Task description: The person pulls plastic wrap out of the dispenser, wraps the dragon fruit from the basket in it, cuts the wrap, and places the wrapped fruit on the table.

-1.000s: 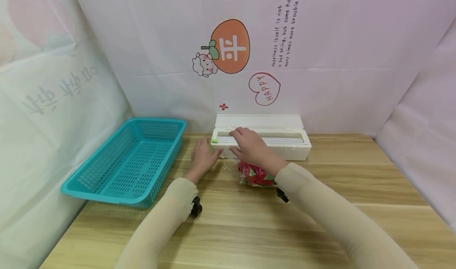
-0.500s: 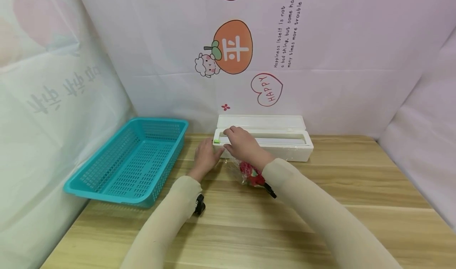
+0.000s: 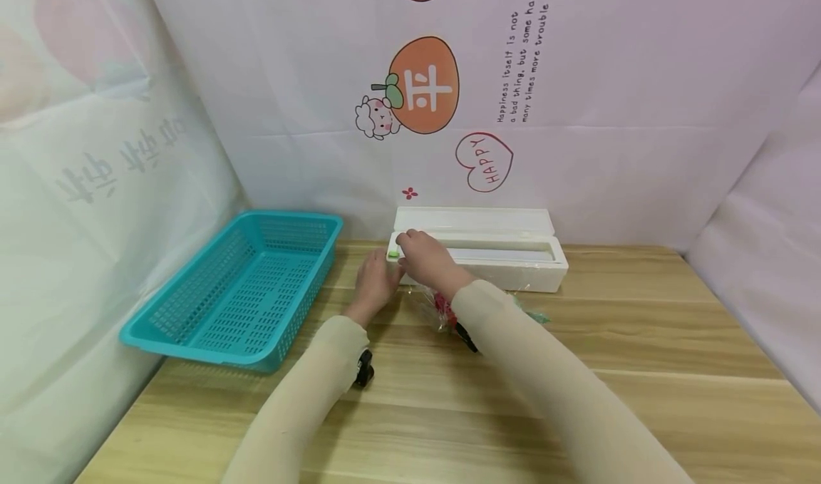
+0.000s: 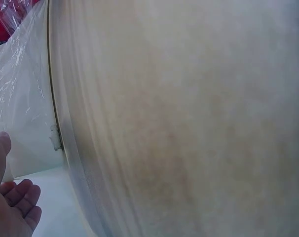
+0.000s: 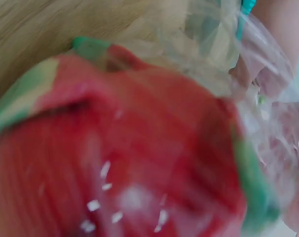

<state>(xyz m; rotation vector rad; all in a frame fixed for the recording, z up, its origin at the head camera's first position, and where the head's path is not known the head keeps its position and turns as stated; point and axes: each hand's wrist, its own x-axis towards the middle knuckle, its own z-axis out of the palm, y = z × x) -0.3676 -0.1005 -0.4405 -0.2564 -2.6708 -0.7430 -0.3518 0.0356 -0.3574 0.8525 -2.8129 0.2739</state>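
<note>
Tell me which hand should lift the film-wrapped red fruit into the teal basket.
Left, probably. The left hand rests open on the table between the teal plastic mesh basket and the film-wrapped red fruit, while the right hand is busy at the white film dispenser box.

The table (image 3: 628, 370) is bare on the near side and on the right, so a hand can pass there. The white film dispenser (image 3: 513, 263) stands at the back against the wall. The turquoise basket (image 3: 192, 327) closes the left side. Between them, both arms cross over the wrapped red fruit (image 3: 442, 309), just before the dispenser.
</note>
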